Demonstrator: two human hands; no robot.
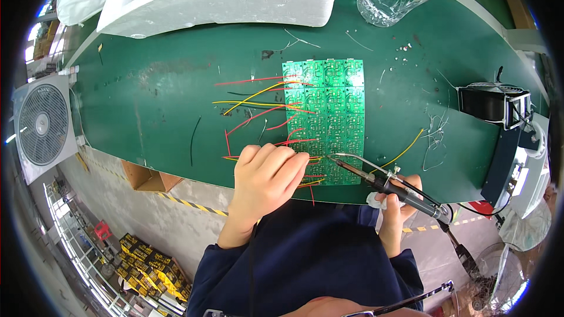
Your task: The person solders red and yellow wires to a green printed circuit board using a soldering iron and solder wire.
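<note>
A panel of green circuit boards [345,105] lies on the green table in front of me. Red wires [252,80] and yellow wires [247,96] stick out over its left edge. My left hand [267,170] is at the panel's lower left, fingers pinched on a thin yellow wire [315,158] whose end lies on the boards. Gripped in my right hand [399,199] is a soldering iron [385,186] with a thin curved metal feed tube above it. Its tip points left, close to the wire end; whether they touch I cannot tell.
A white foam box [235,9] and a clear plastic bottle [385,3] stand at the back. To the right are a small black fan [493,104], a tangle of thin wire [435,135] and a loose yellow wire [406,151]. Metal bits and wire scraps lie behind the panel.
</note>
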